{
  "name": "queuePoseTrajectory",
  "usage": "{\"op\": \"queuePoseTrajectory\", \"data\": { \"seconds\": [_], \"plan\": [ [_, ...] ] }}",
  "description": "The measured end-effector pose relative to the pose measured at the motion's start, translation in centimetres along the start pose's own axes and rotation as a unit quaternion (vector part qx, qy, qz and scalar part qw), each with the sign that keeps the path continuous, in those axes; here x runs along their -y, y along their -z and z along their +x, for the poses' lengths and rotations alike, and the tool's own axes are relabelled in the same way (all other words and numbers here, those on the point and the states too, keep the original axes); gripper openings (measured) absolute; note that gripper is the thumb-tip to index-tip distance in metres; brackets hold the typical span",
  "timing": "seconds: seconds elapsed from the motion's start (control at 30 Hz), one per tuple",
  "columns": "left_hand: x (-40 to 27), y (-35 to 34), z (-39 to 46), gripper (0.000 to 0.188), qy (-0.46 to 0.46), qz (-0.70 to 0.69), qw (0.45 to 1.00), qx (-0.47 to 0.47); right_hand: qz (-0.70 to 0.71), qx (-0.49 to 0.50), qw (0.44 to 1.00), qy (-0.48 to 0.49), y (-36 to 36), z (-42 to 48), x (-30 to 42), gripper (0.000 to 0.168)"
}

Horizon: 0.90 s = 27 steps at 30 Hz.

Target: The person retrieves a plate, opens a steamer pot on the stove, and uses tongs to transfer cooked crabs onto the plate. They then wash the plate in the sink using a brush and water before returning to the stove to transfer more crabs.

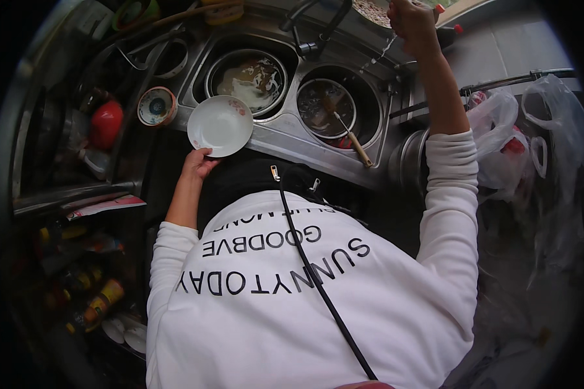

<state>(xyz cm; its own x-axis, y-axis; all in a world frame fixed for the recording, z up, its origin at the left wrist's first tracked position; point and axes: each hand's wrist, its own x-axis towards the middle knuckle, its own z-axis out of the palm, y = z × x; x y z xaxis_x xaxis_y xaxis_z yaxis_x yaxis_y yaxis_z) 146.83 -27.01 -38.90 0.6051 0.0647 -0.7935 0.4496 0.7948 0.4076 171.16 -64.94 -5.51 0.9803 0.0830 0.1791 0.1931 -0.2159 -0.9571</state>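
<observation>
My left hand (200,164) grips the near rim of a shallow white dish (219,125) with pink flower decoration, thumb over the edge. The dish is at the front edge of the steel double sink (292,129), partly overlapping the left basin. In that basin stands a round metal basin (247,80) of cloudy, sudsy water. My right hand (412,26) is raised at the top right, fingers curled; whatever it may hold is hidden. A shiny, water-like streak (388,47) shows just below it. The right basin holds a metal pot (321,104) of murky water, with a wooden-handled brush (355,141) leaning across its rim.
A patterned bowl (156,106) sits left of the sink, by a red object (107,125). The faucet (307,47) rises behind the basins. Plastic bags (501,131) hang from a rail (516,80) on the right, near stacked metal pans (409,158). Bottles (102,299) stand lower left.
</observation>
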Motion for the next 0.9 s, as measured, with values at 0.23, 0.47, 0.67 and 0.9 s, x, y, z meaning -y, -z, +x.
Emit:
{"op": "queuePoseTrajectory", "data": {
  "seconds": [0.23, 0.47, 0.67, 0.9],
  "plan": [
    [-1.2, -1.5, -3.2, 0.056, -0.039, -0.017, 0.999, 0.031, 0.297, 0.052, 0.953, -0.038, 0.3, -2.0, -5.9, 0.023],
    [-1.7, -5.0, -7.1, 0.055, -0.067, 0.025, 0.996, 0.058, 0.061, 0.188, 0.909, -0.366, -4.4, -11.0, -30.3, 0.051],
    [-0.4, -6.4, -8.8, 0.055, -0.111, 0.017, 0.992, 0.050, -0.082, 0.235, 0.966, 0.069, -16.3, -14.0, -15.9, 0.052],
    [2.4, -11.1, -11.6, 0.051, -0.164, 0.094, 0.982, -0.025, -0.314, 0.211, 0.894, 0.241, -21.5, -14.3, -19.0, 0.039]
  ]
}}
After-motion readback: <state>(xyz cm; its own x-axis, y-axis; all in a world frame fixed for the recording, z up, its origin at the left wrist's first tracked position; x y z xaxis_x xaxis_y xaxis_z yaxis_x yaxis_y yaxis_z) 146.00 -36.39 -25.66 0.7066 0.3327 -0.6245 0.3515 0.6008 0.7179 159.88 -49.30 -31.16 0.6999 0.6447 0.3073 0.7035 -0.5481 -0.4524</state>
